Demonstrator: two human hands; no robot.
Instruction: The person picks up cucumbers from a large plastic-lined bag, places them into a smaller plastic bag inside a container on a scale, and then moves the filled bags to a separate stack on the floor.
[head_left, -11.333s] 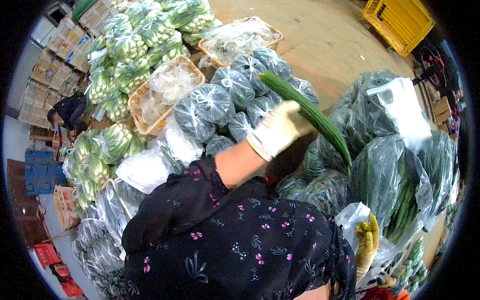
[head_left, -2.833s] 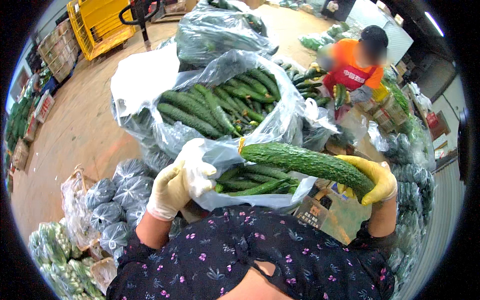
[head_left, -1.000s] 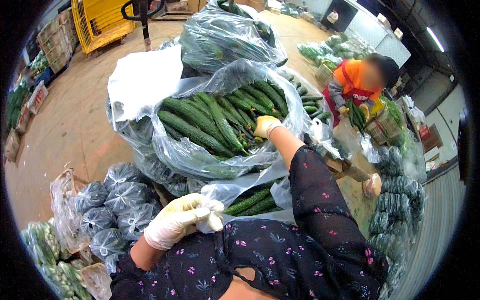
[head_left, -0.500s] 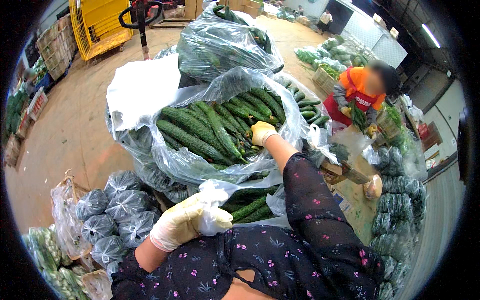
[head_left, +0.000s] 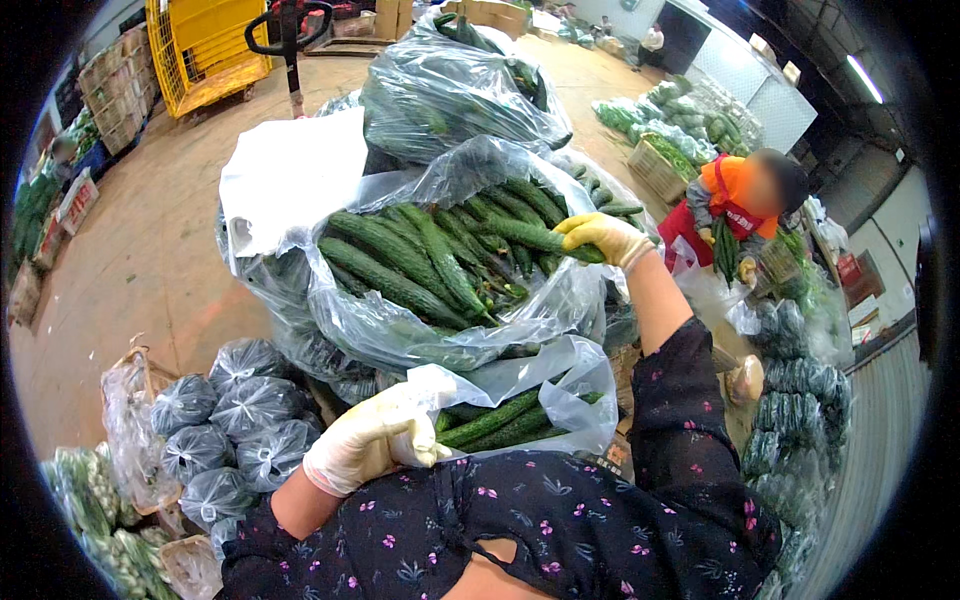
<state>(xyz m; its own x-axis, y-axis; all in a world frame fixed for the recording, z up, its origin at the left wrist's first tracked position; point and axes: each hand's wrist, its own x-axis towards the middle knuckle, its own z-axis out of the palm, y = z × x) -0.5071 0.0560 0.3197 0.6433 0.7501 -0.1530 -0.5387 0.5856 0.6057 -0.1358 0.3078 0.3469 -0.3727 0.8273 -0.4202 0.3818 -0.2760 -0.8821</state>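
Note:
My right hand [head_left: 607,240], in a pale glove with yellow fingers, grips one end of a long green cucumber [head_left: 530,234]. That cucumber lies slanted over the right side of a large open clear bag full of cucumbers [head_left: 395,275]. Close to my body, my gloved left hand [head_left: 375,432] is closed on the left edge of a smaller clear plastic bag [head_left: 590,400]. Several cucumbers [head_left: 505,422] lie inside this smaller bag, whose mouth gapes toward the big bag.
A white sheet [head_left: 290,180] covers the big bag's far left corner. Behind stands another stuffed bag [head_left: 455,90]. Tied dark bags [head_left: 255,405] are piled at left, and more packed bags [head_left: 790,420] at right. A co-worker in orange and red [head_left: 735,200] holds green vegetables.
My right hand has moved right and toward the bag's rim, lifting a cucumber's end out of the pile. The small bag's mouth has spread wider to the right; my left hand keeps hold.

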